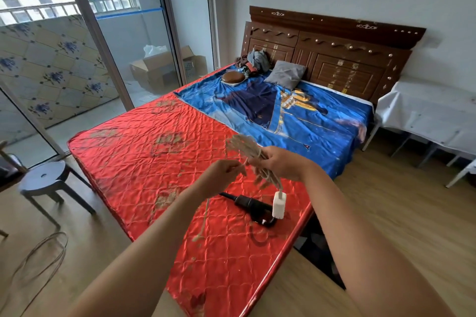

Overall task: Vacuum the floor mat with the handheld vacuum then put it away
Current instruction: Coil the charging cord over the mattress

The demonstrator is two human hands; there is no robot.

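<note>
Vacuum (251, 207): lay on its side on the red mattress (144, 162), near the close corner, below both hands and touched by neither.
Cord (243, 145): pale, gathered in loops above the mattress. A white plug (279, 204) dangled from it just over the vacuum, and one loose strand trailed down onto the mattress.
Right hand (280, 163): fingers were curled round the loops, grasping the bundle.
Left hand (222, 175): fingertips pinched one strand of cord just beside the bundle.
Mat: no floor mat could be picked out for certain. Whether the mattress stood in for it, the view did not tell.
Done: the vacuum was set down and idle. Whether the cord was being wound up or undone could not be told, so the cleaning may have been over or not yet begun.
Left: if winding, probably to finish the bundle, pick up the vacuum and stow both. If undoing, nearly the whole task remained.
</note>
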